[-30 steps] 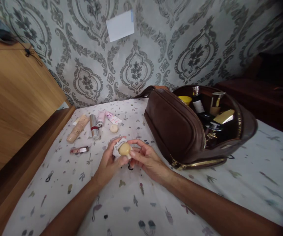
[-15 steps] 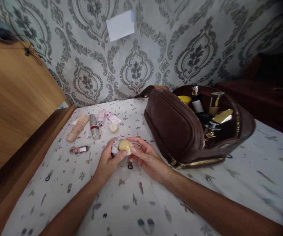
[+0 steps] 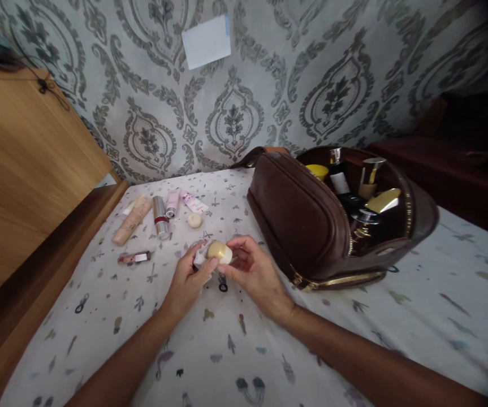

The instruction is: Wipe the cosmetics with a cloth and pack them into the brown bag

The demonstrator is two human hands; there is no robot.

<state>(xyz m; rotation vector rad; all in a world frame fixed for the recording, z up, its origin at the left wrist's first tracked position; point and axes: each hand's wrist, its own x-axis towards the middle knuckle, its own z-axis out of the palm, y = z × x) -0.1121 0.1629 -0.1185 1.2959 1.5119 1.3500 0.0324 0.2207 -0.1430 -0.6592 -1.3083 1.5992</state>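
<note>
My left hand (image 3: pixel 190 274) is closed around a small jar (image 3: pixel 218 252), with a thumb along its near side. The jar has a rounded yellowish body and a cream-white end facing right. A crumpled pale tissue (image 3: pixel 201 255) sits between the jar and my left fingers. My right hand (image 3: pixel 252 271) curves around the white end, index finger above and thumb below; its other fingers are partly hidden. Just beyond the hands, a round cream cap (image 3: pixel 194 220) lies on the patterned sheet (image 3: pixel 210 350).
A brown leather bag (image 3: pixel 298 215), unzipped, stands at the right with several bottles and a yellow item (image 3: pixel 318 171) inside. At the left lie a beige tube (image 3: pixel 132 220), a silver cylinder (image 3: pixel 160 217), pink tubes (image 3: pixel 193 202) and a small slim tube (image 3: pixel 134 258). Behind rises a patterned wall (image 3: pixel 201 113).
The jar has turned in my hands, so its white end shows more on the right. My right fingers have shifted off its front to its right side.
</note>
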